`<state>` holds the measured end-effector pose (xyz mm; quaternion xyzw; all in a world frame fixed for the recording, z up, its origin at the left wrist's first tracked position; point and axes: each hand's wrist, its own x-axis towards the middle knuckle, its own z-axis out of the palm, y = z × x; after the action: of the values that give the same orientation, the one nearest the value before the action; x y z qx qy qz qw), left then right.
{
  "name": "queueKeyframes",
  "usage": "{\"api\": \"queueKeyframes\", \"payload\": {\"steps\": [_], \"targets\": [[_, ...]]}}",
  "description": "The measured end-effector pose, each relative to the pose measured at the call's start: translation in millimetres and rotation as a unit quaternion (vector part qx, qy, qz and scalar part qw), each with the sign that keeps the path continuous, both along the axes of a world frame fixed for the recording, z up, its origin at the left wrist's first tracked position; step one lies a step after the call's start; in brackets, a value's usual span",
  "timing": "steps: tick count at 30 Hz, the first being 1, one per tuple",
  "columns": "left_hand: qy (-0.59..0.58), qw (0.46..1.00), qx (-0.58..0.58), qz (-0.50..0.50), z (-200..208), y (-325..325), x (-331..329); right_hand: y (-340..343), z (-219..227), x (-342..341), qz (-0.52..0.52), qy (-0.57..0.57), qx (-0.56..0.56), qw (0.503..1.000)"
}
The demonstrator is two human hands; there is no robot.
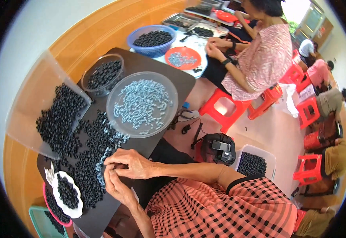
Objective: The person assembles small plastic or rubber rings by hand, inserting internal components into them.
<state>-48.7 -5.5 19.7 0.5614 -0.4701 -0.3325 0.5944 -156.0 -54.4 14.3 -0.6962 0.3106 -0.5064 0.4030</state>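
Note:
Over the edge of the dark table, my right hand and my left hand meet with fingers bent and pinched together. Whatever lies between the fingertips is too small or hidden to make out. Right beside the fingertips runs a strip of small silvery-blue pieces. Past it spreads a loose heap of small black rings. A round translucent dish full of silvery-blue pieces stands above my hands in the picture. Another black heap spills from a tilted clear plastic bin.
A clear round tub and a white scalloped plate hold black pieces. On a neighbouring table are a blue basket and an orange plate. A co-worker sits there. Red stools and a bin of black pieces stand on the floor.

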Motion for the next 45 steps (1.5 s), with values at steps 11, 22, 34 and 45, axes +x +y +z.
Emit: {"api": "queueKeyframes", "payload": {"steps": [11, 22, 34, 45], "targets": [[-0.028, 0.999, -0.012, -0.019, -6, 0, 5, -10, -4, -4, 0.047, -0.001, -0.016, 0.999], [-0.068, 0.998, -0.005, 0.013, 0, 7, 5, -7, -11, 2, 0.051, 0.041, -0.062, 0.996], [0.006, 0.999, -0.049, 0.016, -2, 2, 9, -3, 6, 7, 0.007, -0.01, 0.045, 0.999], [0.078, 0.993, 0.066, -0.051, 8, -1, 29, 2, 4, 12, -0.021, -0.055, 0.09, 0.994]]}}
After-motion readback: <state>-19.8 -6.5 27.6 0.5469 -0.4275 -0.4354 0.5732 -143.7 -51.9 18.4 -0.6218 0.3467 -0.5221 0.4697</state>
